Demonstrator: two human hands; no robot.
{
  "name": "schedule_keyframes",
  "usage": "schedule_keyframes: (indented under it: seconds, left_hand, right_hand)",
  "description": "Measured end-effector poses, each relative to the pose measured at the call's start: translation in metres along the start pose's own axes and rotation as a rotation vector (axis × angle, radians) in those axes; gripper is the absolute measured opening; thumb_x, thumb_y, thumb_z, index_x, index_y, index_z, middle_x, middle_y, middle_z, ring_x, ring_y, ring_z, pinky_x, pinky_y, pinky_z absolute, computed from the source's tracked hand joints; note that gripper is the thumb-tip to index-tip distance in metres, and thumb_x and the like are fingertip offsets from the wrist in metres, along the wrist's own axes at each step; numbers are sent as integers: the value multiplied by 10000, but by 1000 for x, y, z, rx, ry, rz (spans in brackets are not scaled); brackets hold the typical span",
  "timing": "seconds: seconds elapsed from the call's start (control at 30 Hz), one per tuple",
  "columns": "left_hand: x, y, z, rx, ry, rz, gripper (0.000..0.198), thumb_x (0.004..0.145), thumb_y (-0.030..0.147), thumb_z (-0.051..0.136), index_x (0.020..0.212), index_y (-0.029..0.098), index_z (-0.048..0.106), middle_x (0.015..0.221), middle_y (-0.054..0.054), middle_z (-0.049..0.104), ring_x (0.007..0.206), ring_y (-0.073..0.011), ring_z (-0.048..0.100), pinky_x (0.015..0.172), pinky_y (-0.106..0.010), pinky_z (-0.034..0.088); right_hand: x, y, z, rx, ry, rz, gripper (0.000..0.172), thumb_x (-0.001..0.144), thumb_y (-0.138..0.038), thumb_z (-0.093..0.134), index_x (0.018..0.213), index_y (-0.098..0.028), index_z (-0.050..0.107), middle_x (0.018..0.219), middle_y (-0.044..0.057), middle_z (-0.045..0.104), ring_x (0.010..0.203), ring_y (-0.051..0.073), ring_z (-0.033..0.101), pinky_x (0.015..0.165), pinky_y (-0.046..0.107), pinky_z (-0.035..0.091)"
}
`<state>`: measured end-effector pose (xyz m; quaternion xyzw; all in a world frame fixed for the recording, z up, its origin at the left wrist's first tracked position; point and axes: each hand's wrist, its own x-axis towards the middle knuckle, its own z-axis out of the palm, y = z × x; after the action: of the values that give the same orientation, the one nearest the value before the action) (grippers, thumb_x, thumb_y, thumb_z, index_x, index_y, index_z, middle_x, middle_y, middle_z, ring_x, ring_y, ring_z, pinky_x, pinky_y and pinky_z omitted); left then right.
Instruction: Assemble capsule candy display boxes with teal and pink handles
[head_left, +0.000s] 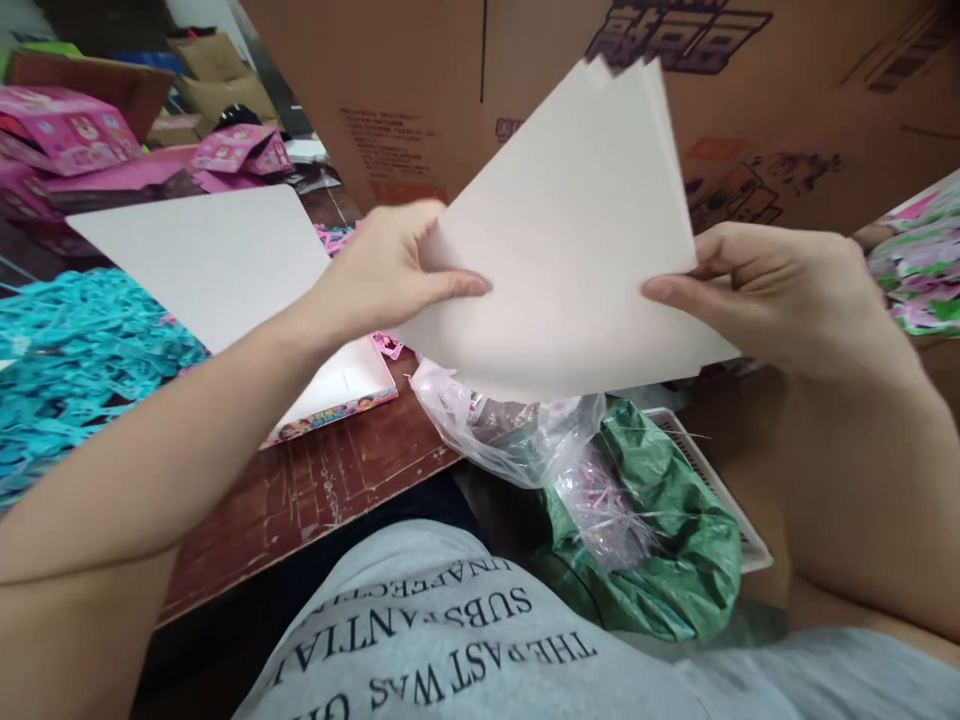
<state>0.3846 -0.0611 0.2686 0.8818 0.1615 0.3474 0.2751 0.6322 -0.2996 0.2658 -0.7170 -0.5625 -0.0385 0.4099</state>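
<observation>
The left hand grips the left edge of a fanned stack of white sheets, thumb on top. The right hand grips the right edge, thumb on the face. The sheets are held tilted in the air over the near edge of the bench. Below them lie a clear bag and a green bag. Teal shreds cover the bench's left side. Pink boxes stand at its far left corner.
</observation>
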Motion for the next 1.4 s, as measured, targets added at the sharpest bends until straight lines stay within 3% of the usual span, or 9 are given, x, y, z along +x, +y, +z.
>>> schedule_keyframes:
  seconds: [0.13, 0.23, 0.33, 0.47, 0.57, 0.7, 0.8, 1.0, 1.4]
  left_hand:
    - [-2, 17, -24, 233, 119, 119, 699, 938, 671, 514, 1169, 33, 679, 1554, -117, 529, 1553, -458, 420, 1146, -560, 410]
    - [-49, -15, -21, 276, 9, 333, 836, 590, 736, 901, 1167, 154, 734, 1560, -114, 604, 1521, -478, 485, 1327, -654, 226]
    - [-121, -82, 4, 166, -215, 339, 311, 700, 455, 865, 939, 282, 767, 1335, -43, 772, 1311, -363, 697, 1297, -615, 380]
    - [-201, -154, 56, 148, -149, 137, 207, 760, 301, 788, 967, 303, 784, 1172, -90, 817, 1190, -330, 739, 1128, -570, 552]
    - [-221, -167, 93, 240, -60, 90, 45, 838, 324, 756, 857, 286, 771, 965, -90, 823, 1030, -319, 747, 1047, -576, 567]
    - [-213, -161, 112, 232, -249, 144, 259, 989, 332, 628, 764, 272, 740, 975, -73, 834, 1039, -278, 746, 1016, -511, 573]
    - [-211, -163, 107, 150, -414, 149, 274, 1032, 308, 559, 851, 271, 761, 1181, -73, 833, 1138, -267, 754, 1074, -507, 550]
    - [-222, -169, 104, 127, -542, 54, 326, 1029, 360, 509, 779, 248, 687, 1320, -90, 795, 1049, -282, 778, 925, -470, 566]
    - [-198, -173, 98, -97, -572, -311, 368, 770, 528, 754, 1026, 273, 827, 1041, -82, 837, 990, -319, 764, 933, -408, 571]
  right_hand:
    - [1, 38, 23, 536, 107, 323, 408, 707, -584, 956, 774, -271, 702, 667, -16, 633, 487, 102, 445, 396, 266, 316]
    - [-13, 82, 56, 751, 122, 585, 370, 690, -497, 961, 784, -259, 694, 697, -20, 708, 530, 127, 589, 449, 261, 503]
    - [-45, 119, 99, 823, 26, 777, 360, 688, -481, 943, 809, -248, 696, 738, 9, 772, 636, 192, 719, 600, 330, 654]
    - [-96, 141, 153, 841, -128, 946, 379, 720, -517, 923, 787, -249, 664, 714, 43, 778, 600, 230, 738, 577, 380, 675]
    - [-121, 146, 175, 820, -172, 1000, 395, 730, -539, 919, 789, -249, 657, 750, 52, 796, 612, 223, 746, 568, 361, 675]
    - [-139, 159, 169, 720, -223, 1008, 397, 785, -586, 874, 871, -235, 710, 882, 82, 828, 703, 233, 770, 605, 358, 682]
    - [-154, 177, 148, 479, -213, 826, 347, 907, -546, 763, 1077, -244, 760, 1164, 100, 823, 939, 267, 799, 834, 441, 703]
    - [-194, 187, 130, -134, -502, -130, 454, 1013, -264, 611, 1456, -342, 675, 1606, 33, 607, 1559, 321, 482, 1283, 601, 417]
    - [-182, 203, 168, -38, -463, -53, 478, 1082, -457, 524, 1550, -398, 593, 1339, 19, 784, 1191, 319, 642, 1114, 570, 416]
